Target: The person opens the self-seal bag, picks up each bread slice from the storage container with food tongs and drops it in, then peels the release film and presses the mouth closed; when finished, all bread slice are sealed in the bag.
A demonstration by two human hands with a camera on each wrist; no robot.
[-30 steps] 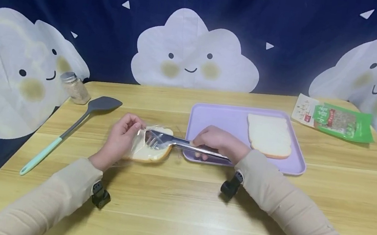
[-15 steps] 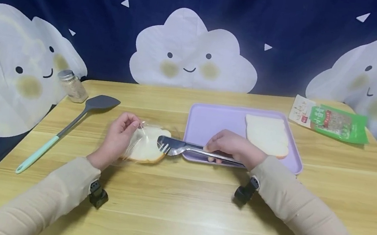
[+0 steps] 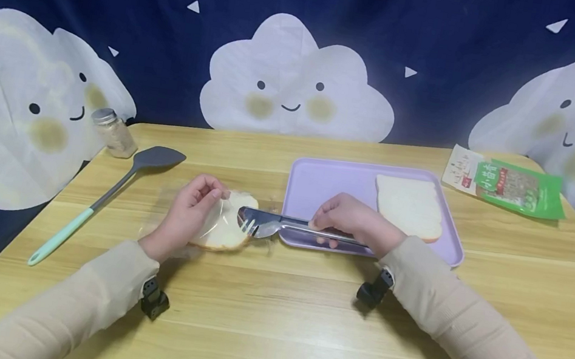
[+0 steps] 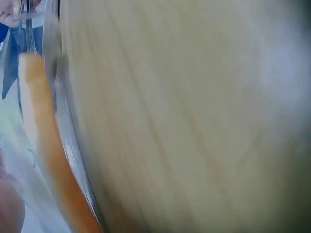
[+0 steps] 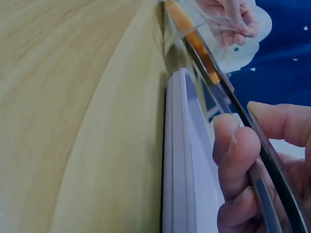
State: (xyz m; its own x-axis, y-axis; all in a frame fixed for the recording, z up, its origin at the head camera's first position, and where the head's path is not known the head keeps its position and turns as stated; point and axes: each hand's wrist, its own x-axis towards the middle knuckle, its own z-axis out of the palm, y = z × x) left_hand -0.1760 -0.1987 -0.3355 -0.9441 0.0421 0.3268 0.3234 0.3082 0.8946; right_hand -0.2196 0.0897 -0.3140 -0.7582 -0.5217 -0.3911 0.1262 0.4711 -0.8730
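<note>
From where I stand, the left hand (image 3: 192, 206) pinches the clear wrapper (image 3: 208, 223), thumb and fingertips brought together. The fingers of the right hand (image 3: 343, 215) curl round the tongs (image 3: 313, 230) partway along. The slice of bread (image 3: 224, 237) lies between the two hands, just right of the left fingers, its crust between the arms of the tongs. I take it the left fingers steady the film while the tongs hold the bread itself (whether the slice's underside touches the surface (image 3: 268, 318), I can't tell). The grip partway along probably makes the tongs easier to squeeze.

The tray (image 3: 329, 176) sits right by the right fingers, within easy reach, its raised near rim running below the tongs. Another slice (image 3: 409, 206) lies beyond the right fingers, on the tray's right half. A packet (image 3: 507, 186) is farther off that way, past the tray and near the surface's far edge. Left of the left fingers, the spatula (image 3: 114, 189) bounds sideways movement, with a jar (image 3: 116, 134) farther back. The widest room for moving seems to be nearer the person than either set of fingers.
</note>
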